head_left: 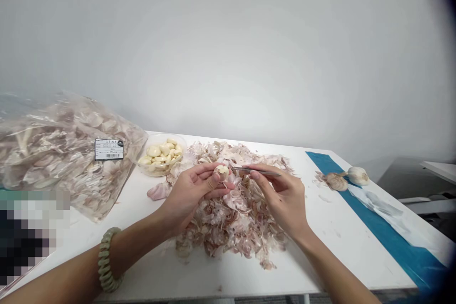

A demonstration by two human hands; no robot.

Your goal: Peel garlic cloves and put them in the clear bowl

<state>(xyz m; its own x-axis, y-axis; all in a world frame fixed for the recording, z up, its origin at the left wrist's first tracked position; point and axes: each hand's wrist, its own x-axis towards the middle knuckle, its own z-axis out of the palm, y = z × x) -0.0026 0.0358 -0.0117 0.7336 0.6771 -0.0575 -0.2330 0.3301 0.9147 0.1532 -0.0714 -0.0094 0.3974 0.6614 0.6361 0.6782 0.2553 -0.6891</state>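
Note:
Between the fingertips of my left hand (194, 192) is a garlic clove (223, 171), pale and partly peeled, with some skin at its base. My right hand (283, 194) pinches a thin metal tool (261, 171), its tip at the clove; whether it is a knife or tweezers I cannot make out. Both hands are over a wide heap of garlic skins (228, 232) on the white table. Just behind my left hand, a clear plastic bowl (141, 167) holds several peeled cloves (162, 152). A pinkish unpeeled garlic piece (159, 191) lies beside my left hand.
A large clear bag (71, 152) full of garlic skins, with a price label (109, 149), stands at the left. Two garlic bulbs (358, 176) sit at the right by a blue strip (370, 223) and a white plastic bag (388, 216). A wall rises behind the table (342, 247).

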